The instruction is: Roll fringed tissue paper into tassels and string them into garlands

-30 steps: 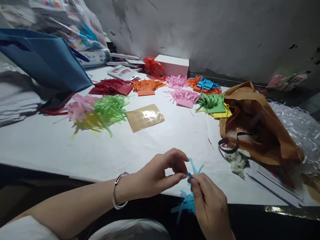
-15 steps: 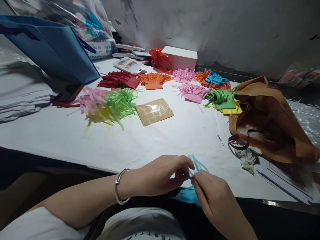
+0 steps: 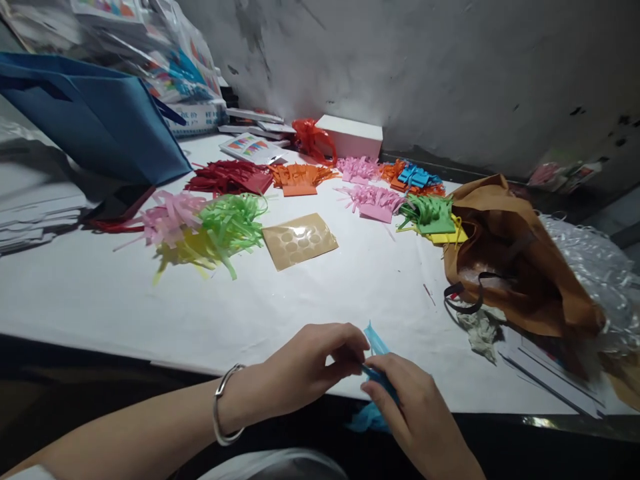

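Over the near edge of the white table, a light-blue paper tassel (image 3: 376, 341) is pinched between my hands, its strips gathered. My right hand (image 3: 417, 403) grips its middle from the right, thumb and fingers closed. My left hand (image 3: 313, 363), with a silver bangle at the wrist, pinches the narrow blue twist at its end; the fingertips are partly hidden. More blue strips (image 3: 369, 419) hang below my hands past the table edge. Ahead of them lies a tan sheet of round clear stickers (image 3: 300, 241).
Green fringe (image 3: 233, 227), pink fringe (image 3: 173, 217) and yellow fringe lie left of the sticker sheet. Dark red fringe (image 3: 230, 177) and orange fringe (image 3: 303, 180) lie behind. A brown bag (image 3: 530, 267) stands right, a blue bag (image 3: 100, 120) left. A white box (image 3: 350, 137) sits by the wall.
The blue strips have been drawn closer together, and my right hand now covers more of them. Both hands sit slightly lower and further left in view, as the whole view has shifted.
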A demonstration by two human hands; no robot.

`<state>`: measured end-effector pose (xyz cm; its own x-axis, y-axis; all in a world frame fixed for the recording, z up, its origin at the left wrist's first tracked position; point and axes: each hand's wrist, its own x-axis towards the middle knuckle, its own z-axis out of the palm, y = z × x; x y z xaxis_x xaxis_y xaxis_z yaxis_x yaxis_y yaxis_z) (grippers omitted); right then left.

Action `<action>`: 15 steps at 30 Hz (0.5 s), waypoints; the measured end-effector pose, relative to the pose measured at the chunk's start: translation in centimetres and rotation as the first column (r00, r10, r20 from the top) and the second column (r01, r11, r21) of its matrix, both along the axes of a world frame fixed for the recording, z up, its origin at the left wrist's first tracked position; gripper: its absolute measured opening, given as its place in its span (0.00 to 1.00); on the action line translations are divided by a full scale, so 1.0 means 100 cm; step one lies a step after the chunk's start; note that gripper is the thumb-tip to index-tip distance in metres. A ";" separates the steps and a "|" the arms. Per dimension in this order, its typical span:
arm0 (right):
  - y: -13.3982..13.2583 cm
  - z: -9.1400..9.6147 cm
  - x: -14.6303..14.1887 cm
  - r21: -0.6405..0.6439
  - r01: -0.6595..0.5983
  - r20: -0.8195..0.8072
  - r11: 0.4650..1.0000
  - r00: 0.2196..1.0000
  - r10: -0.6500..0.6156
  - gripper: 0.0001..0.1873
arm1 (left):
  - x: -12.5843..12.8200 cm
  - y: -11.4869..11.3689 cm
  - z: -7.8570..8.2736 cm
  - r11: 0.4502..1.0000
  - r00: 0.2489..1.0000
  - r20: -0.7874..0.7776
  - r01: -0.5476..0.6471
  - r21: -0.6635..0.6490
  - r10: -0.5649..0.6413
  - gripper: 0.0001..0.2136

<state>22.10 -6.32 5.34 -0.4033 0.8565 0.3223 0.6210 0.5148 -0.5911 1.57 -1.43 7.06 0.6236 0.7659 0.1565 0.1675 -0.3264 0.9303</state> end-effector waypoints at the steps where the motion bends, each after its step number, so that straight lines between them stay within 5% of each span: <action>1: 0.001 -0.002 -0.002 0.032 0.003 0.000 0.999 1.000 -0.003 0.10 | 0.000 0.001 -0.001 1.000 1.000 0.007 0.000 -0.024 0.000 0.02; 8: 0.015 -0.008 -0.021 0.209 -0.069 0.000 0.975 0.998 0.071 0.12 | -0.016 0.009 0.005 0.994 0.997 -0.071 -0.007 -0.110 -0.001 0.01; 12: 0.028 -0.012 -0.038 0.367 -0.090 -0.018 0.926 0.994 0.104 0.12 | -0.032 0.008 0.012 0.996 0.982 -0.170 -0.087 -0.007 0.085 0.04; 15: 0.044 -0.014 -0.042 0.355 -0.116 -0.081 0.928 0.985 0.154 0.13 | -0.073 0.024 0.015 0.978 0.971 -0.178 -0.132 0.162 0.161 0.06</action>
<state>17.88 -1.96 3.93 -0.4542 0.6226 0.6373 0.4750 0.7744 -0.4180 -5.69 0.97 8.61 0.5356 0.8282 0.1648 0.3918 -0.4166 0.8203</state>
